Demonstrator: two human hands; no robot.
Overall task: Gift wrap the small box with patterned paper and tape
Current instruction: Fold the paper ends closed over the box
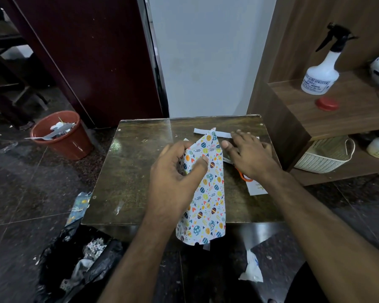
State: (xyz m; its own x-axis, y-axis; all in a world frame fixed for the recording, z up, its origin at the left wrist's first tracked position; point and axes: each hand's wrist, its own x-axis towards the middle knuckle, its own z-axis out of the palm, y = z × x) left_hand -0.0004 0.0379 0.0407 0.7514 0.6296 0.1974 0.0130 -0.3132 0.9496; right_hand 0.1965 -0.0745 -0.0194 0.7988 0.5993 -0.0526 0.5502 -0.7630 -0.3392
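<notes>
My left hand [175, 169] grips a sheet of white patterned wrapping paper [208, 200] printed with coloured eggs and hearts. The paper stands folded above the small dark wooden table [136, 171] and hangs past its near edge. The box is not visible; it may be hidden under the paper and my hand. My right hand [247, 154] lies palm down on the table to the right of the paper, fingers spread, over orange-handled scissors [242, 174]. A white paper strip [206, 132] lies beyond the paper.
A white paper scrap [257, 189] lies at the table's right. A red waste bin [61, 136] stands on the floor at left, a black bag [79, 265] of scraps at front left. A wooden shelf [337, 119] at right holds a spray bottle [323, 68] and a basket [324, 156].
</notes>
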